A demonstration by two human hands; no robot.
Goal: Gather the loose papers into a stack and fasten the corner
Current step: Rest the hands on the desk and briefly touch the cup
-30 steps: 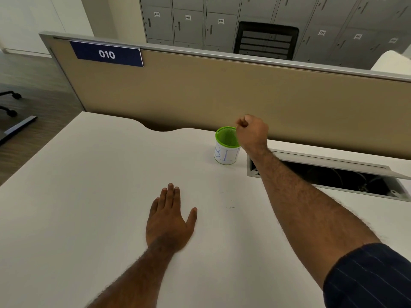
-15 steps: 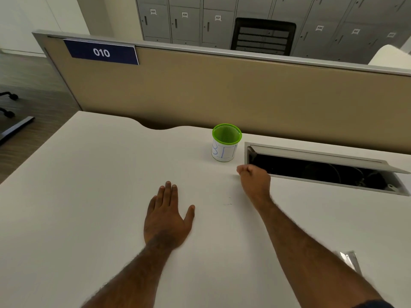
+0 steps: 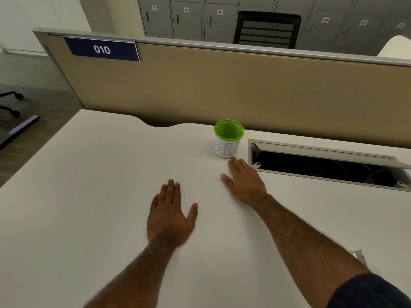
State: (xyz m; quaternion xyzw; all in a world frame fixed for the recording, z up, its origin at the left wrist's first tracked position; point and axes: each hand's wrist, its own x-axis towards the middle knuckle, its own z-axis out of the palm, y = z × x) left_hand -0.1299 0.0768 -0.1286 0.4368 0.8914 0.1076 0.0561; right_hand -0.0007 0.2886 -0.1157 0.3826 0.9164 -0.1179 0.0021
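**deskwatcher:** Going near to far: at the near right edge there's a bit of dark pinstriped sleeve [image 3: 369,292], and just past that forearm a small shiny clear-ish thing [image 3: 358,255] pokes out on the desk. Can't tell what it is. Then the left hand [image 3: 170,216] lies flat on the white desk [image 3: 77,196], palm down, fingers straight and together, thumb out, holding nothing. The right hand [image 3: 245,182] is a bit farther and to the right, also flat with fingers spread, nothing in it, fingertips just short of the green-rimmed mesh cup [image 3: 228,138].

**clipfan:** So where are the papers?

**deskwatcher:** That's the thing: no loose sheets show anywhere. White on white, so a sheet under the palms could hide, but no edge is visible. Same for any clip or stapler.

**clipfan:** What's behind the cup?

**deskwatcher:** Open cable hatch [image 3: 322,165] to the right of it, then the beige partition [image 3: 222,85] with a "010" sign [image 3: 102,49], lockers [image 3: 186,16] and a black chair [image 3: 266,30] beyond.

**clipfan:** Which step, then?

**deskwatcher:** My guess is either the very start or the finish, hands parked. If it's the start, the next move calls for bringing papers into reach, squaring their edges, then finding a fastener.
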